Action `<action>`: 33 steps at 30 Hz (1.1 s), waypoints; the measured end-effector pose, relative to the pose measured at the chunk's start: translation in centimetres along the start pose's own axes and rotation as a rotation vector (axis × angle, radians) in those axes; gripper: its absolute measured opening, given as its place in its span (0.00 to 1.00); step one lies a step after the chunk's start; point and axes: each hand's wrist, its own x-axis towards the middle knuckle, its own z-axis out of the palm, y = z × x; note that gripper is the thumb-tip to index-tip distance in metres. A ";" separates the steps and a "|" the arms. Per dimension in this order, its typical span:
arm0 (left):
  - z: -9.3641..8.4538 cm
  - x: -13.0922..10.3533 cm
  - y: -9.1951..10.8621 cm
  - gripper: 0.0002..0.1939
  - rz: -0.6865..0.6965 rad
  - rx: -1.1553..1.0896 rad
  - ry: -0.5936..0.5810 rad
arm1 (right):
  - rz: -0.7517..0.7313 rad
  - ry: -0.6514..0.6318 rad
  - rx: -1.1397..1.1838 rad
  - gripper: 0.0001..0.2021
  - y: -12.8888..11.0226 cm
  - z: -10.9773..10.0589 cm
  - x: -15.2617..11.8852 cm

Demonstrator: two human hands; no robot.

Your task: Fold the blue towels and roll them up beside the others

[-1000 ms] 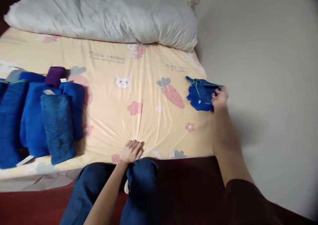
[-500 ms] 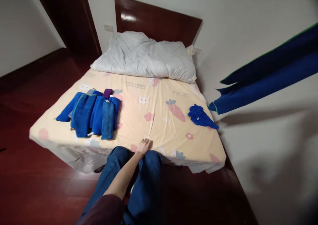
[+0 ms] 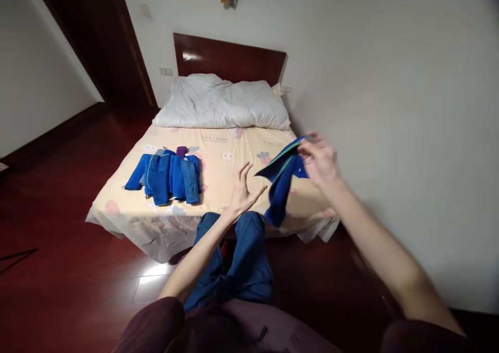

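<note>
From my end, the right hand is pinched shut on the upper edge of a green-edged blue cloth, which hangs above the bed; blur probably hides the exact finger contact. I see my left hand wide open beside it, fingers spread in the air. Folded blue towels lie farther left on the bed.

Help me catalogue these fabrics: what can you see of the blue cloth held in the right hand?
The blue cloth has green edging and looks soft and thin. The right hand pinches its upper end, and it hangs creased and unspread near the front of the bed: one pointed corner juts left, a darker length droops below. The open left hand is beside it, apparently not touching.
</note>
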 end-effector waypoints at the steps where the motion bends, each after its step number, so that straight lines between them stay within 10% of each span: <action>1: -0.9 0.8 1.5 0.38 0.039 -0.018 0.011 | 0.119 0.002 0.047 0.19 1.5 1.2 -3.0; 9: -6.7 -1.7 4.6 0.08 0.138 -0.023 -0.162 | 0.343 0.008 0.026 0.22 7.0 4.0 -16.5; 19: -7.6 -5.9 6.0 0.04 0.119 -0.044 -0.199 | 0.072 -0.418 -0.574 0.08 8.2 1.6 -20.6; 33: -10.5 -6.0 5.1 0.05 0.069 0.039 -0.026 | 0.063 -0.377 -0.675 0.12 11.5 3.5 -24.9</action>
